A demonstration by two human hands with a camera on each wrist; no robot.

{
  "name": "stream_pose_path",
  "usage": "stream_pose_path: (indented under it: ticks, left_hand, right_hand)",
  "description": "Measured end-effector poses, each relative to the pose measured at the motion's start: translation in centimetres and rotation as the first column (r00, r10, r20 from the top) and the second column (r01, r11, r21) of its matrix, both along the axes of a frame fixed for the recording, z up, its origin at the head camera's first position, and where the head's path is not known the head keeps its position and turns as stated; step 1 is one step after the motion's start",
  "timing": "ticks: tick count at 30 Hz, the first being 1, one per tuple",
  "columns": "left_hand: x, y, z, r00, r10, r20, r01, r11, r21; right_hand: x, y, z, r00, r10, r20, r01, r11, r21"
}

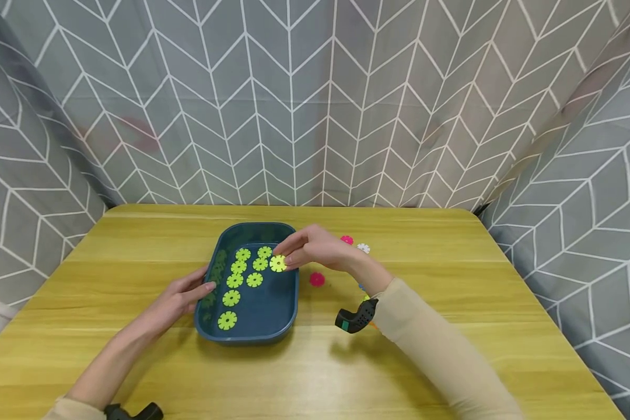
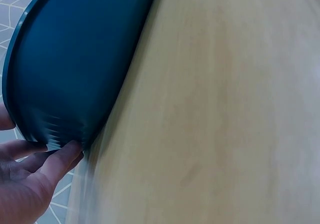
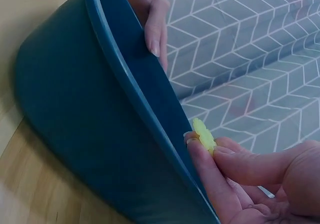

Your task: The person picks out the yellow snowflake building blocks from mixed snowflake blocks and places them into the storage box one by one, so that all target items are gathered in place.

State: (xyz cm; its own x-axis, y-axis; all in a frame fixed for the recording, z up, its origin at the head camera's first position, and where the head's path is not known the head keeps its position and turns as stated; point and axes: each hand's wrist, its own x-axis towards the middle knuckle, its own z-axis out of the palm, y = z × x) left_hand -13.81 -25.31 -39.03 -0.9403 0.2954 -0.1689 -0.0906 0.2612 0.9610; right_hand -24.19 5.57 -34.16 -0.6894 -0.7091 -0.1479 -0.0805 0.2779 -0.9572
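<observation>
A dark blue plastic tub (image 1: 265,306) stands on the wooden table. Inside, several yellow-green snowflake discs (image 1: 231,298) lie in rough rows along its left and upper part. My left hand (image 1: 181,296) grips the tub's left side, thumb over the rim and fingers along the outer wall; the left wrist view has these fingers at the tub's wall (image 2: 75,58). Over the right rim reaches my right hand (image 1: 320,248), pinching one yellow-green snowflake disc (image 1: 278,263) between thumb and fingers. Edge-on in the right wrist view, that disc (image 3: 204,135) sits above the tub's inside.
Right of the tub lie a pink disc (image 1: 317,279), another pink disc (image 1: 346,240) and a white disc (image 1: 364,248). Bits of blue and yellow discs show beside the right forearm, which partly hides them. A grey patterned curtain (image 1: 315,105) hangs behind the table (image 1: 451,262).
</observation>
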Motion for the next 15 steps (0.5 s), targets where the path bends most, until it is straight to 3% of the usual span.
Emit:
stream_pose_path:
  ticks: [9,15]
  left_hand:
    - [0.0,-0.1,0.0,1.000,-0.012,-0.001,0.012,1.000,-0.009]
    - [-0.1,-0.2,0.0,1.000,-0.013,-0.002,0.013,1.000,-0.015]
  right_hand:
    - [-0.2,-3.0,0.1,1.000,0.023,0.005,-0.023,1.000,-0.012]
    - [-0.4,-5.2,0.1,0.999,-0.006,0.041,0.006,1.000,0.001]
